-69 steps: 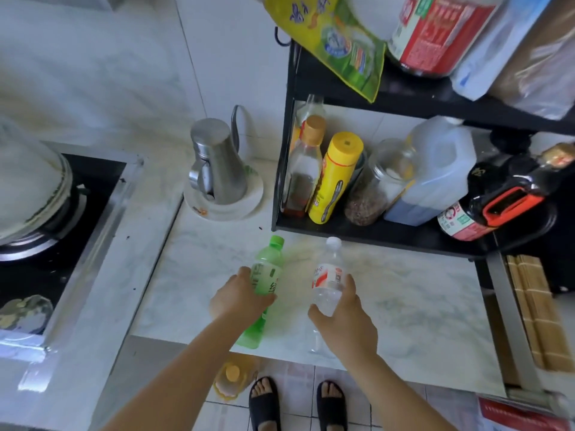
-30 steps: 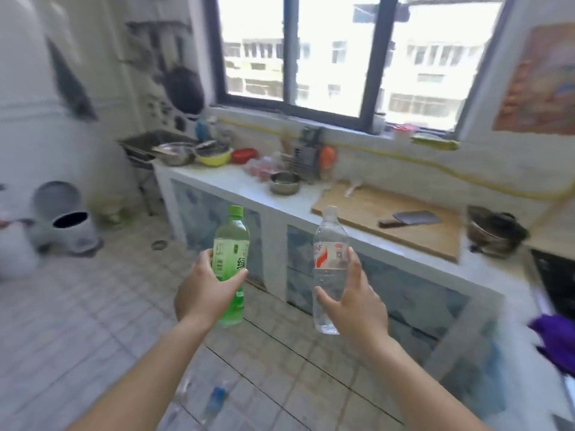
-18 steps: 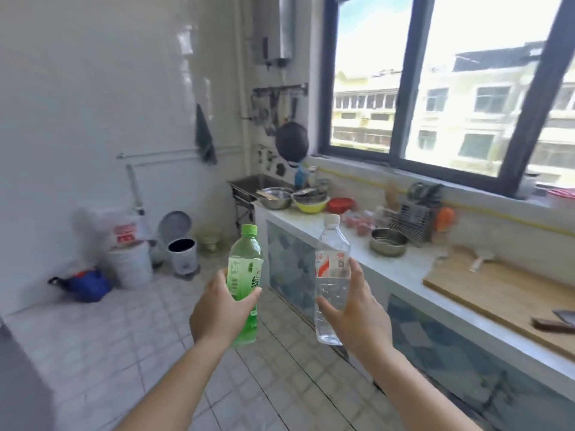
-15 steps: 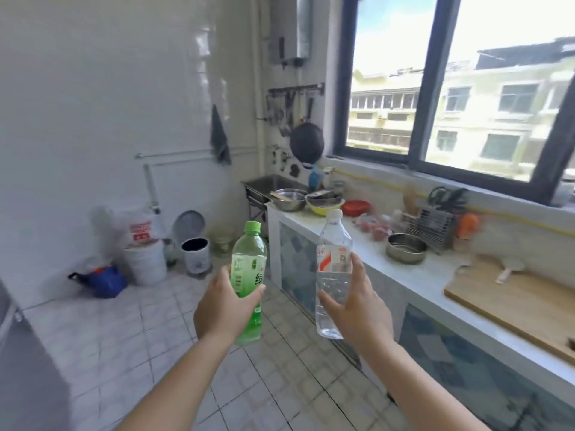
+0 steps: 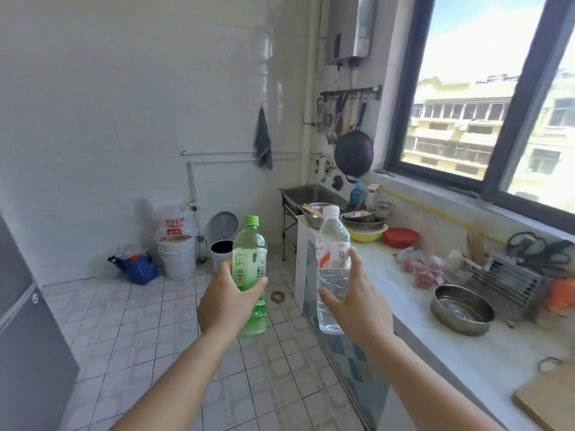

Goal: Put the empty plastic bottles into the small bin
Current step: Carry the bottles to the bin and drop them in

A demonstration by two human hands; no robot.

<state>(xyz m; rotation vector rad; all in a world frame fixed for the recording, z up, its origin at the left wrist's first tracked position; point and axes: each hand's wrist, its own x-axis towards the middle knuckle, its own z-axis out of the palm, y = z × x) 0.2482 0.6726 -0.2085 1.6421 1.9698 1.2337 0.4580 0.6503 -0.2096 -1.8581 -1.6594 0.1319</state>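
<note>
My left hand (image 5: 225,301) grips an upright green plastic bottle (image 5: 250,247) with a green cap. My right hand (image 5: 357,301) holds a clear plastic bottle (image 5: 331,244) with a white cap and a red and white label, also upright. Both bottles are held out in front of me at chest height. The small bin (image 5: 221,248) stands on the floor against the far wall, its grey lid tipped up and its dark inside showing. It lies well beyond the bottles, partly hidden behind the green one.
A white bucket (image 5: 176,258) with a bag on it and a blue bag (image 5: 137,267) sit left of the bin. A long counter (image 5: 435,337) with bowls, a dish rack and a cutting board runs along my right. A dark cabinet (image 5: 28,353) stands at my left. Tiled floor (image 5: 140,321) stretches ahead.
I have turned away from the shelf counter and now face down the kitchen. The far wall and the bin have come closer and more central. Both hands keep their bottles.
</note>
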